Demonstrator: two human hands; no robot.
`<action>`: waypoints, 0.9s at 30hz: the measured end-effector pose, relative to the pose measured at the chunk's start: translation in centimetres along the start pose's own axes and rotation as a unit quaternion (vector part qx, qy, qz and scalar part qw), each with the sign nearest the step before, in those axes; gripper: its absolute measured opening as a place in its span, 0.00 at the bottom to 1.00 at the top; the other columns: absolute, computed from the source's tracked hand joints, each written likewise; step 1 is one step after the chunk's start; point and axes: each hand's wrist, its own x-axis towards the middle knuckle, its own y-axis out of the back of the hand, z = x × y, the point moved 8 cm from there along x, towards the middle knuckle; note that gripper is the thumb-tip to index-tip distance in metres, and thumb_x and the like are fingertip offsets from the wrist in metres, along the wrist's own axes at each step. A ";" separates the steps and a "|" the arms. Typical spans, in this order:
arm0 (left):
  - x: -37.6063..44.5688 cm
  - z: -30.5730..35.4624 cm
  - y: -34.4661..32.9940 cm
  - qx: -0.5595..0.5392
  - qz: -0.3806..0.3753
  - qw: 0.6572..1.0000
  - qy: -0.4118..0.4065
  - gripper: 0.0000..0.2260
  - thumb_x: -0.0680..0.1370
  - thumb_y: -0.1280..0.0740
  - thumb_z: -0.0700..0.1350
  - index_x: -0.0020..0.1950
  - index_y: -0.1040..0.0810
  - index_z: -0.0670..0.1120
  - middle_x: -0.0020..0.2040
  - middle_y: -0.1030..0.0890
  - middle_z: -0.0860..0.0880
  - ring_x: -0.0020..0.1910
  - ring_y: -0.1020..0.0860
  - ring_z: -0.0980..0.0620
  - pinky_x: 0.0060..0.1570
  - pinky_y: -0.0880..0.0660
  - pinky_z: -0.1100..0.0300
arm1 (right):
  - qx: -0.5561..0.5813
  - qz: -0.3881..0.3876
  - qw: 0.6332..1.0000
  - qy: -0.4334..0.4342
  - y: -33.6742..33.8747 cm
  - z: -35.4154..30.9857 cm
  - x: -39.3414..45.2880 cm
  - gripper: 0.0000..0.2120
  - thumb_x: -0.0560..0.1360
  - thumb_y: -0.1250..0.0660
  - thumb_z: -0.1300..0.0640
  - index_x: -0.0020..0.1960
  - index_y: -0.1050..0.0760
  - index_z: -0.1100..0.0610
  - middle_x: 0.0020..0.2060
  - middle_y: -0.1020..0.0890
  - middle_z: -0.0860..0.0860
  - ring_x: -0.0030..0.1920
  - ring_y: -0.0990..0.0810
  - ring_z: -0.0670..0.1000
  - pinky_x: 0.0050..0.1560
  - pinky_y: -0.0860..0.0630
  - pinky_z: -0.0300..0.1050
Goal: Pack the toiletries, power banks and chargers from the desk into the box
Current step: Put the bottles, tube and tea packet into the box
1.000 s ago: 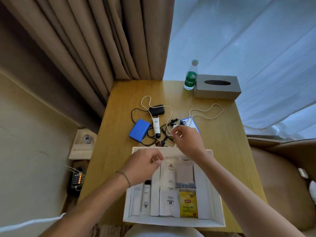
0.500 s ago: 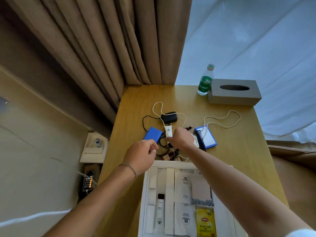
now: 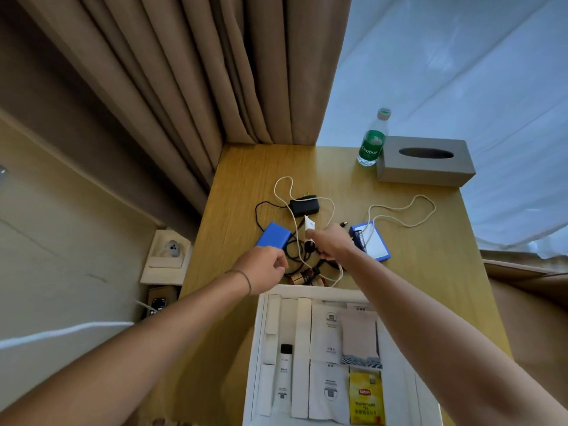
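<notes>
The open white box [image 3: 257,339] sits at the desk's near edge, holding white packets, a small white bottle [image 3: 284,373] and a yellow tea bag [image 3: 365,398]. Beyond it lie a blue power bank [image 3: 273,238], a black charger [image 3: 304,206], tangled black and white cables [image 3: 399,210], a white tube [image 3: 309,224], and a dark comb [image 3: 357,239] on a blue-edged white power bank [image 3: 377,249]. My right hand [image 3: 332,245] reaches into the tangle, fingertips closed on the white tube. My left hand [image 3: 264,267] is curled at the blue power bank's near edge, holding nothing I can see.
A green-labelled water bottle [image 3: 371,142] and a grey tissue box [image 3: 425,161] stand at the desk's far right. A small brown bottle [image 3: 307,276] lies just beyond the box. Beige curtains hang behind, and a wall socket [image 3: 170,249] is to the left.
Both hands have moved from over the box out to the items on the desk. The right hand went from the white cable to the tube, and the left hand came up beside the blue power bank.
</notes>
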 end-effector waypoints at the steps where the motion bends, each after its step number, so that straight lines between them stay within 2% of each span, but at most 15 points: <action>1: 0.6 0.0 -0.2 -0.002 -0.007 1.000 0.002 0.08 0.81 0.37 0.45 0.55 0.19 0.51 0.49 0.18 0.53 0.47 0.20 0.54 0.50 0.19 0.54 | 0.034 -0.005 0.999 -0.005 0.5 0.1 -0.4 0.14 0.72 0.30 0.47 0.36 0.23 0.58 0.26 0.21 0.51 0.28 0.23 0.50 0.34 0.23 0.44; 5: 3.1 0.4 -1.5 0.006 -0.029 1.000 -0.002 0.07 0.80 0.35 0.45 0.53 0.18 0.52 0.49 0.19 0.53 0.49 0.21 0.53 0.49 0.21 0.57 | 0.106 -0.013 0.994 -0.021 2.8 0.5 -2.7 0.12 0.73 0.30 0.50 0.38 0.22 0.60 0.26 0.17 0.53 0.26 0.20 0.51 0.33 0.21 0.41; 8: 5.0 1.1 -2.7 0.022 -0.052 0.998 -0.019 0.07 0.79 0.34 0.42 0.50 0.18 0.52 0.47 0.20 0.55 0.46 0.22 0.55 0.40 0.27 0.63 | 0.129 -0.017 0.991 -0.019 4.1 0.9 -4.9 0.11 0.74 0.30 0.51 0.43 0.21 0.60 0.31 0.13 0.55 0.29 0.16 0.49 0.34 0.18 0.41; 11: 6.7 1.9 -4.1 0.054 -0.082 0.994 -0.038 0.06 0.78 0.33 0.41 0.50 0.18 0.50 0.46 0.20 0.54 0.42 0.24 0.58 0.35 0.29 0.65 | 0.167 -0.012 0.986 -0.010 4.9 1.5 -6.5 0.12 0.73 0.27 0.53 0.47 0.20 0.62 0.32 0.14 0.57 0.30 0.16 0.50 0.35 0.17 0.42; 14: 7.8 2.3 -5.1 0.101 -0.108 0.988 -0.045 0.06 0.78 0.31 0.45 0.53 0.17 0.50 0.47 0.19 0.53 0.43 0.22 0.56 0.39 0.24 0.61 | 0.204 0.004 0.979 -0.010 5.6 2.4 -7.5 0.11 0.73 0.26 0.54 0.48 0.19 0.61 0.35 0.16 0.58 0.32 0.16 0.52 0.33 0.18 0.41; 17: 8.6 2.3 -5.8 0.169 -0.124 0.977 -0.043 0.10 0.76 0.29 0.54 0.53 0.18 0.52 0.47 0.18 0.52 0.45 0.21 0.52 0.44 0.21 0.56 | 0.233 0.009 0.972 -0.007 6.1 3.0 -8.2 0.12 0.74 0.25 0.54 0.50 0.19 0.62 0.37 0.16 0.59 0.33 0.15 0.52 0.32 0.19 0.39; 19: 9.0 2.4 -6.3 0.206 -0.131 0.969 -0.046 0.13 0.74 0.29 0.58 0.53 0.20 0.52 0.46 0.19 0.52 0.45 0.22 0.51 0.41 0.23 0.56 | 0.229 0.009 0.973 0.002 6.4 3.2 -8.6 0.13 0.74 0.25 0.53 0.49 0.19 0.63 0.39 0.13 0.60 0.31 0.15 0.50 0.35 0.17 0.42; 22: 9.5 2.5 -7.1 0.232 -0.142 0.961 -0.046 0.16 0.73 0.28 0.60 0.54 0.20 0.51 0.46 0.20 0.51 0.45 0.22 0.49 0.40 0.25 0.56 | 0.230 0.005 0.973 0.014 6.7 3.3 -9.1 0.13 0.74 0.26 0.54 0.50 0.19 0.64 0.39 0.12 0.57 0.34 0.13 0.52 0.44 0.16 0.50; 27: 9.6 3.0 -7.0 0.238 -0.163 0.957 -0.042 0.15 0.72 0.28 0.59 0.48 0.19 0.48 0.40 0.19 0.50 0.37 0.23 0.52 0.31 0.29 0.58 | 0.246 0.000 0.969 0.033 7.2 3.1 -9.9 0.09 0.74 0.25 0.55 0.48 0.19 0.60 0.38 0.12 0.55 0.40 0.12 0.54 0.47 0.15 0.51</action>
